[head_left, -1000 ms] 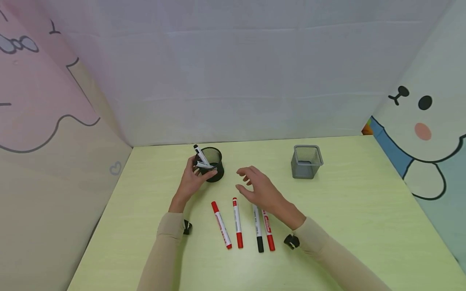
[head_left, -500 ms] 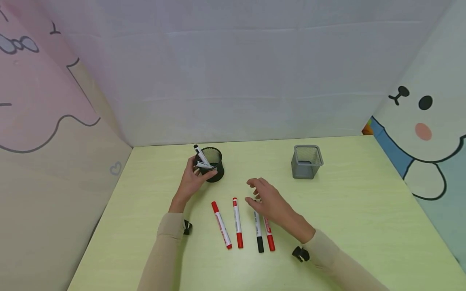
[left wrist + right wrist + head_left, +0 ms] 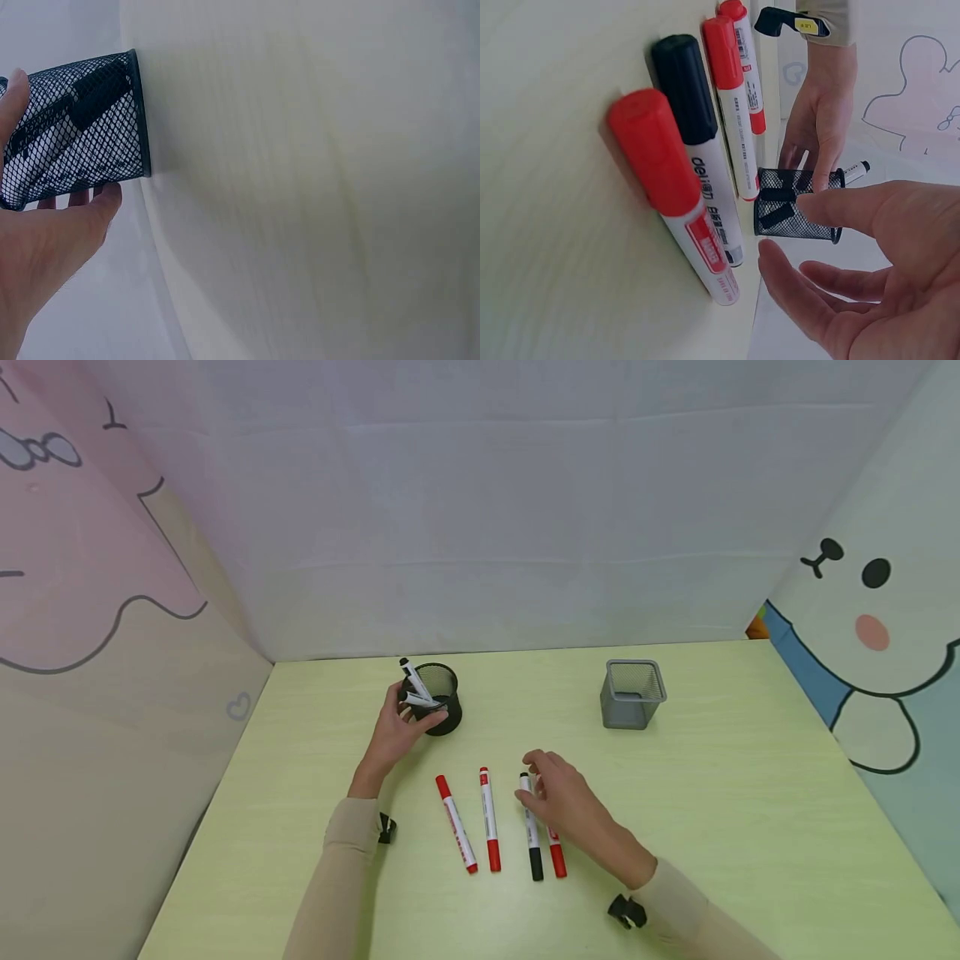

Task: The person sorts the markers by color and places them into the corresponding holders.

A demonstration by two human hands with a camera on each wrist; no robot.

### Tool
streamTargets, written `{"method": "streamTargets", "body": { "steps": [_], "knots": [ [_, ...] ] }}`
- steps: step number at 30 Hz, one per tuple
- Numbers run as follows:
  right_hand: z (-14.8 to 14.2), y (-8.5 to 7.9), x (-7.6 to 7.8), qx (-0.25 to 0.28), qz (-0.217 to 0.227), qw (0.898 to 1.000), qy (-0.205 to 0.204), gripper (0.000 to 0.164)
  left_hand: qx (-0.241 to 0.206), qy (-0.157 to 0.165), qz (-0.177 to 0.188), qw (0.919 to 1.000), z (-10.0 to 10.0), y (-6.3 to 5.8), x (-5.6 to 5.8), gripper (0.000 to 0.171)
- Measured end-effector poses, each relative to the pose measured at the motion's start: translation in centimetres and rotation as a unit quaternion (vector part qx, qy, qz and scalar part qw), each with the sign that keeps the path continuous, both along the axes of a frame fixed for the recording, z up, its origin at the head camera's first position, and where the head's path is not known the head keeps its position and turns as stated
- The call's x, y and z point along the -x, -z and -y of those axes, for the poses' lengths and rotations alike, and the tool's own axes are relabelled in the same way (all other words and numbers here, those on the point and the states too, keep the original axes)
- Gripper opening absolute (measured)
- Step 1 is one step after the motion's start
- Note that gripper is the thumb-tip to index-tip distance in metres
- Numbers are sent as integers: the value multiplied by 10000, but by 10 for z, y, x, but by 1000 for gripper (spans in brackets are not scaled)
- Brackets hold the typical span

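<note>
My left hand [image 3: 392, 732] grips a round black mesh pen cup [image 3: 452, 714], thumb in front and fingers round its left side. Two black-capped whiteboard markers lean inside it, one white barrel [image 3: 415, 679] sticking out over the rim. My right hand [image 3: 566, 797] hovers over a black-capped marker [image 3: 535, 862] and a red-capped marker [image 3: 558, 862] lying side by side, thumb and fingers spread apart with nothing between them. In the right wrist view the black cap [image 3: 684, 90] and the nearer red cap [image 3: 651, 150] lie left of the fingers.
Left of that pair, two more red markers, one slanted [image 3: 457, 827] and one straighter [image 3: 490, 818], lie on the pale yellow table [image 3: 712, 827]. A square grey mesh holder [image 3: 626, 714] stands at the back right. A white sheet [image 3: 480, 527] hangs behind.
My right hand has moved toward me and to the right, from near the cup to over the black and red markers. The left hand keeps its grip on the pen cup.
</note>
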State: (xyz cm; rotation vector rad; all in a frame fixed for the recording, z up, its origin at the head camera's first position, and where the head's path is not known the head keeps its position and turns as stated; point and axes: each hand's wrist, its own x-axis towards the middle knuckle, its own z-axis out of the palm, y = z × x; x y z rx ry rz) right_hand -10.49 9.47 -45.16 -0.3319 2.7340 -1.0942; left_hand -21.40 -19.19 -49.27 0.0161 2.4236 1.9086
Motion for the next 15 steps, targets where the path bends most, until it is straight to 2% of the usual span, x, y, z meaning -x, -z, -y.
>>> {"method": "streamTargets", "body": {
  "steps": [9, 15],
  "knots": [
    [3, 5, -9, -114, 374, 9991, 153, 43, -25, -4, 13, 10000, 0, 0, -1, 89],
    [2, 5, -13, -169, 447, 9987, 183, 44, -75, 15, 17, 10000, 0, -1, -1, 90]
  ]
}}
